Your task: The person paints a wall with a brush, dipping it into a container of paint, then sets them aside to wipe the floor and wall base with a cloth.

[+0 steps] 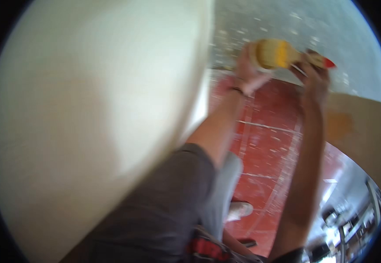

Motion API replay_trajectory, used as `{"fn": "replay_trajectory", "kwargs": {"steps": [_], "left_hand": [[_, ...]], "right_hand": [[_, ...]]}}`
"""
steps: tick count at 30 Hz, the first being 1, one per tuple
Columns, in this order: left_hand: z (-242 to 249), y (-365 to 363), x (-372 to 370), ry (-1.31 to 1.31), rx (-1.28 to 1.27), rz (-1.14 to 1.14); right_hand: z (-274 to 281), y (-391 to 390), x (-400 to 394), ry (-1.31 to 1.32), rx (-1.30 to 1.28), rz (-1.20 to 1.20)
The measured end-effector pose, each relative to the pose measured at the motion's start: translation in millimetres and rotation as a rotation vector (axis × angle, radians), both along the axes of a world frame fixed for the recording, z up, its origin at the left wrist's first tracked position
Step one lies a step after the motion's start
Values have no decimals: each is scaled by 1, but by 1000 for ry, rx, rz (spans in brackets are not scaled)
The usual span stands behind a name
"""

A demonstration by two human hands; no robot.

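My left hand [246,70] is wrapped around a small pale container [254,56], its round opening partly turned toward me. In my right hand [315,78] is a wide paintbrush, its wooden handle ending in a red tip [329,63]. A yellow band [281,53] crosses the brush near its bristles, which lie over or inside the container's mouth; blur hides which. What the container holds cannot be made out clearly.
A large cream wall [89,109] fills the left side. Red floor tiles [269,149] carry pale spots. A speckled grey surface [251,26] lies ahead, with a brown board [357,131] at right. Blurred metal items [352,223] stand at lower right.
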State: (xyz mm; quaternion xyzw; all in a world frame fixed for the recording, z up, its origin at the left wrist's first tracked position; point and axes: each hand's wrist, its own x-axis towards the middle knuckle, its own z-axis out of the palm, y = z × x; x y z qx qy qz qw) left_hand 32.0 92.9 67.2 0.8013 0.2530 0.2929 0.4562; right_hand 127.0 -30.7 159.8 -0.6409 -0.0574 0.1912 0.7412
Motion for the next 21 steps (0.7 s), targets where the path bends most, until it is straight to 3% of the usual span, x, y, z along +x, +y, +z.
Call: {"fn": "replay_trajectory", "kwargs": {"steps": [1,3,6,9,10,11,13,14,15,16,18,20,21], "left_hand": [[2,-1,2,7,-171,33],[-10,0,6,-93,50,81],[-8,-3,4,-26,-161,150],[-3,-11,5,-7,-340,143],[-3,-10,1,84,-404,151],[-2,-13,-2,169,-465,157],[-18,-21,-22,144,-238,174],[-48,-31,-37,361,-108,259],[-61,-38,-55,401,-35,203],[-54,-46,-71,598,106,103],[-35,-59,-100,700,346,-14],[-53,-68,-123,932,430,-192],[-38,-70,-116,1060,400,-237]], "right_hand": [[-2,1,-2,15,-29,-67],[-8,-2,-3,35,-13,-139],[-30,-13,0,260,159,-183],[-78,-40,12,506,647,-111],[-69,-39,0,639,781,-150],[-52,-23,-13,625,634,-404],[-51,-23,-26,657,740,-342],[-58,-27,-32,684,800,-293],[-63,-30,-36,699,887,-236],[-57,-27,-44,756,915,-291],[-45,-31,-57,909,1009,-300],[-31,-39,-75,932,1090,-280],[-31,-49,-82,952,1058,-281]]}}
